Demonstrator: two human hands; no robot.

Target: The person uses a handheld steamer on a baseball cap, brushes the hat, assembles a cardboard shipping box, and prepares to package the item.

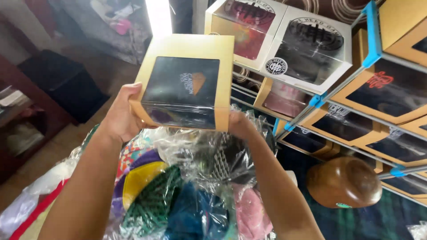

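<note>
I hold a tan cardboard box [189, 49] with a dark clear window up in front of me, tilted slightly. My left hand [121, 116] grips its lower left corner. My right hand [241, 126] grips its lower right corner from underneath. Below my arms lies a pile of caps in clear plastic bags [178, 195], in yellow, green, blue, pink and black.
A wire rack with blue joints [318, 100] on the right carries several windowed boxes, white [311, 44] and tan [387, 89]. A brown wooden head form [344, 182] lies under it. A dark cabinet [62, 82] stands at the left on a wooden floor.
</note>
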